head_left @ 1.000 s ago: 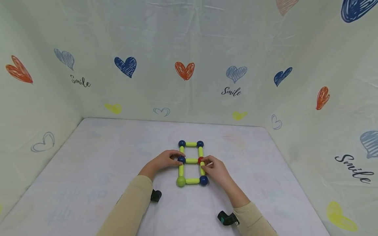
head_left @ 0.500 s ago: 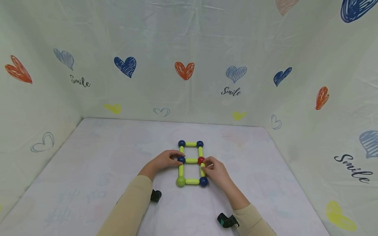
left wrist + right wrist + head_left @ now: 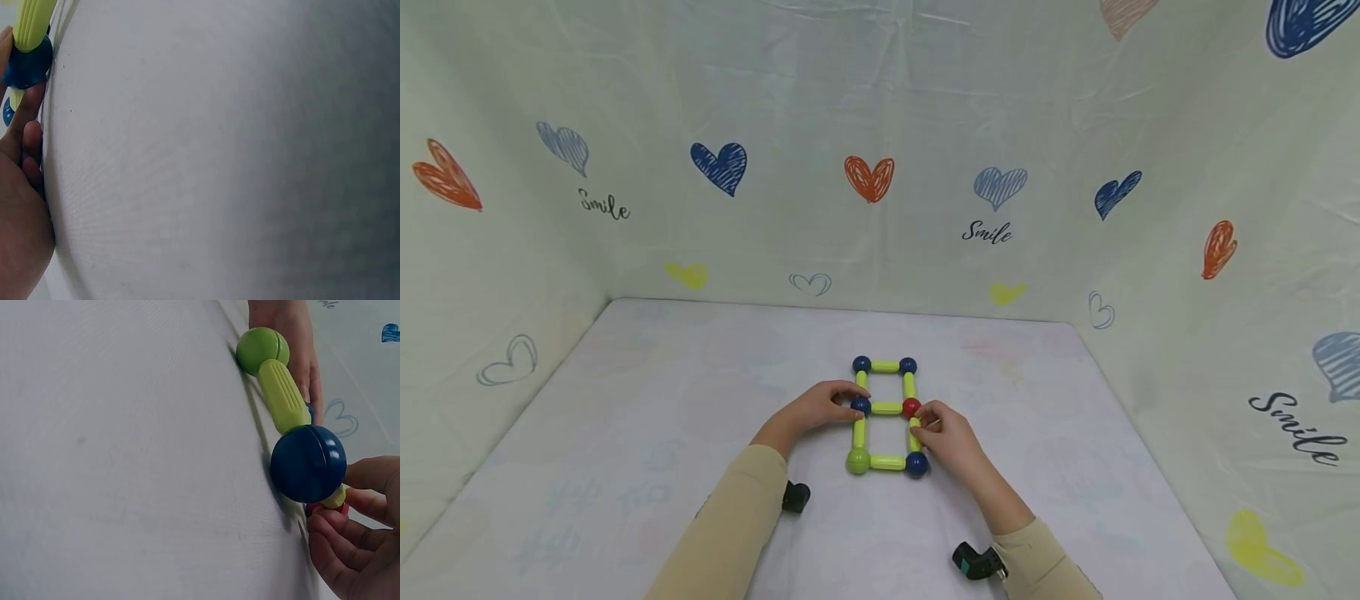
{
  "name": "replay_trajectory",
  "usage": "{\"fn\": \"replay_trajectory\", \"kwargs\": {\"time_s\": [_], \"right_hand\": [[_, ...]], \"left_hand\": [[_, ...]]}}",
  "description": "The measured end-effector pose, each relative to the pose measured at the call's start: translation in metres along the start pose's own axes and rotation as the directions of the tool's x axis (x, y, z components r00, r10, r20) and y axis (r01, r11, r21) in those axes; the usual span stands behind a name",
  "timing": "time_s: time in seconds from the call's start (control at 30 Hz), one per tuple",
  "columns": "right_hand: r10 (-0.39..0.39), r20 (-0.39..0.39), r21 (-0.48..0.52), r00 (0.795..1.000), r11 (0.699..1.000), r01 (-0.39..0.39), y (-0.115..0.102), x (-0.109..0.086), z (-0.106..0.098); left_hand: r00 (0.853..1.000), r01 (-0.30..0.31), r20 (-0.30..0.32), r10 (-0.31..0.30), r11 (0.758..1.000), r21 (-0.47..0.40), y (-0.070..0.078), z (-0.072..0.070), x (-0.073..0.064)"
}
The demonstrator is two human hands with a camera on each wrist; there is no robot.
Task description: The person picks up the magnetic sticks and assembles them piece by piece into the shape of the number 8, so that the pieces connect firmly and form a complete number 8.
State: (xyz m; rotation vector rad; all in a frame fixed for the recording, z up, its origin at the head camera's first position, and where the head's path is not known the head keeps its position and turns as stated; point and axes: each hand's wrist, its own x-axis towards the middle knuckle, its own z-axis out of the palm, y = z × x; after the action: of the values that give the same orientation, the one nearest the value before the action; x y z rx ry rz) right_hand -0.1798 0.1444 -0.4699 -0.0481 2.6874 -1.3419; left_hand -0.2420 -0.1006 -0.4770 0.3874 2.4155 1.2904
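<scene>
A flat ladder-shaped frame of yellow-green magnetic rods [image 3: 888, 462] and balls lies on the table, forming two joined squares. Its far corners are blue balls [image 3: 907, 366]; the near ones are a green ball [image 3: 858, 461] and a blue ball [image 3: 308, 464]. My left hand [image 3: 812, 407] holds the blue ball [image 3: 28, 65] at the middle left between thumb and fingers. On the other side, my right hand [image 3: 951, 435] pinches the right near rod [image 3: 915, 437], just below the red ball [image 3: 911, 407]. In the right wrist view that red ball is mostly hidden behind the fingers.
The white table [image 3: 700, 358] meets a pale curtain [image 3: 880, 100] printed with hearts and "Smile" at the back and sides. A black wrist device [image 3: 977, 561] sits by the right sleeve, another black device [image 3: 796, 497] by the left.
My right fingers have slid slightly toward me from the red ball along the rod, so more of the ball shows. The frame's near end has shifted a touch left. The left hand stays put.
</scene>
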Motion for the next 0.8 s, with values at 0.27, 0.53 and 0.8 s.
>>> {"fn": "replay_trajectory", "kwargs": {"time_s": [0.27, 0.53, 0.8], "right_hand": [[0.006, 0.016, -0.031, 1.000, 1.000, -0.005, -0.0013, 0.0030, 0.0007], [0.008, 0.022, -0.038, 1.000, 0.999, -0.007, -0.0009, 0.0061, 0.0017], [-0.001, 0.010, -0.033, 1.000, 0.999, 0.001, -0.0011, 0.0059, 0.0020]], "left_hand": [[1.000, 0.004, 0.002, -0.004, 1.000, -0.006, 0.0027, -0.0009, -0.0008], [1.000, -0.013, 0.006, 0.013, 1.000, -0.007, -0.0031, -0.0017, 0.0034], [1.000, -0.013, 0.005, 0.013, 1.000, -0.011, -0.0032, -0.0007, 0.0019]]}}
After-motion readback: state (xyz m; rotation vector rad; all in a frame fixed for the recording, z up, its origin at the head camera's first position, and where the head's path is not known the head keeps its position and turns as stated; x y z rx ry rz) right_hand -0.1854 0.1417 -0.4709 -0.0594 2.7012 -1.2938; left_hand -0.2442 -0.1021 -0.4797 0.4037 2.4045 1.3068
